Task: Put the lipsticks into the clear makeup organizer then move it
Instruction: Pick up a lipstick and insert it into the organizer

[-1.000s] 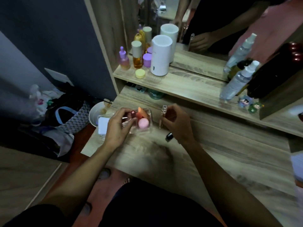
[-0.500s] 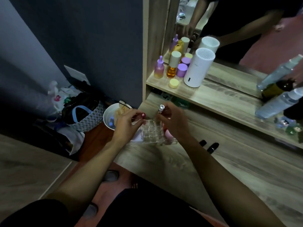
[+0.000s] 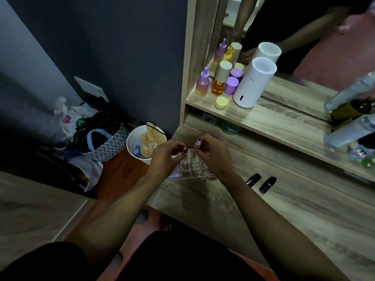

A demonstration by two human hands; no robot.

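Note:
A clear makeup organizer [image 3: 193,168] with square cells sits near the left end of the wooden vanity top [image 3: 284,203]. My left hand [image 3: 165,159] pinches a dark red lipstick [image 3: 182,149] above its left side. Over its back edge, my right hand [image 3: 214,157] grips a clear, silver-topped lipstick tube [image 3: 197,143] held upright. Two black lipsticks [image 3: 253,179] [image 3: 267,184] lie on the top to the right of my right wrist.
The shelf above holds a white cylinder device [image 3: 252,84], purple and amber bottles [image 3: 220,82], a yellow jar [image 3: 221,102] and clear spray bottles [image 3: 349,128] before a mirror. Left of the vanity on the floor are a white bin [image 3: 140,145] and bags [image 3: 101,138].
The view has swung left and down. Both hands came together over the organizer; my right hand raised the clear tube over its back edge, and two black lipsticks now show on the right.

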